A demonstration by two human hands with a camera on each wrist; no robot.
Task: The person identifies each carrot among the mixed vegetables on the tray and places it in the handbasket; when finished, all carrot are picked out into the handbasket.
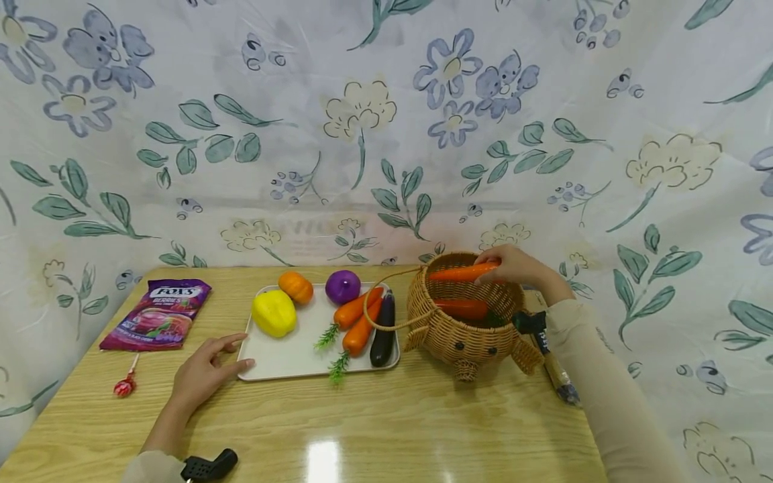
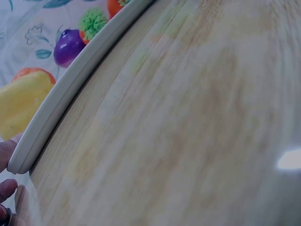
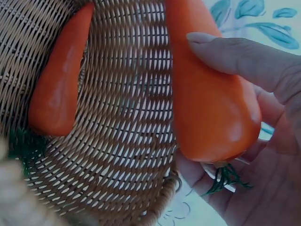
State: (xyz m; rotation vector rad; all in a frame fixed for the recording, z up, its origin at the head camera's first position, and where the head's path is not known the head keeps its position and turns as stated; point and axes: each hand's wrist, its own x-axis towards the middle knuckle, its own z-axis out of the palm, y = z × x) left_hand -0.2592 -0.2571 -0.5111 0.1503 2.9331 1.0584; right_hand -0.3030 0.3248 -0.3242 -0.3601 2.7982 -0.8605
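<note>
In the head view, my right hand [image 1: 513,266] grips an orange carrot [image 1: 461,272] at the top of the wicker basket [image 1: 477,349]. Its thumb lies along the carrot's side, and the green stub [image 3: 225,179] points toward the palm in the right wrist view. A second carrot [image 3: 59,80] lies inside the basket. At the left end of the white tray [image 1: 284,362], my left hand [image 1: 202,372] touches the rim with loosely extended fingers. On the tray sit a yellow pepper [image 1: 274,313], small pumpkin [image 1: 296,288], purple onion [image 1: 343,287], two carrots [image 1: 360,332] and an eggplant [image 1: 383,332].
A purple candy bag [image 1: 158,315] lies at the table's left, with a red lollipop [image 1: 124,386] in front. The basket's looped handle [image 1: 370,312] leans over the tray's right end. Another package [image 1: 561,379] lies right of the basket, partly behind my forearm. A floral curtain [image 1: 362,134] hangs behind.
</note>
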